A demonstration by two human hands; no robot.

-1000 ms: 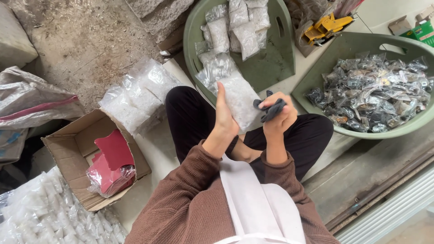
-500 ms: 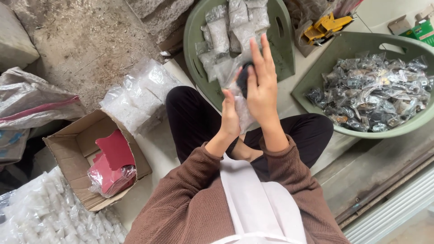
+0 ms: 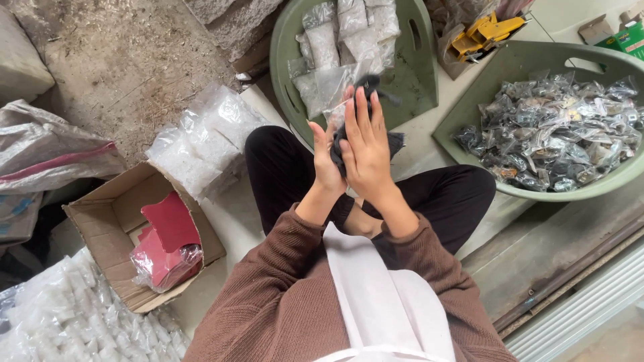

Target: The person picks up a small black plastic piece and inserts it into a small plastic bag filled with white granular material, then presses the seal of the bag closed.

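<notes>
I sit cross-legged in black trousers and a brown sweater. My left hand (image 3: 323, 164) and my right hand (image 3: 365, 144) press palm to palm in front of me. Between them sits a small clear plastic bag (image 3: 335, 114) with a dark item (image 3: 367, 86) inside, its top sticking out above my fingers. Just beyond my hands lies a green basin (image 3: 421, 80) with several filled clear packets (image 3: 345, 30).
A second green basin (image 3: 516, 67) at the right is heaped with dark packed items (image 3: 557, 131). A cardboard box (image 3: 111, 208) with red cards (image 3: 164, 224) stands at the left. Piles of clear bags (image 3: 201, 137) lie beside my left knee. A yellow tool (image 3: 483, 30) lies at the back.
My right hand put the dark item into the bag held by my left hand, then flattened against it. Both hands now press together lower down, with the item squeezed between the palms.
</notes>
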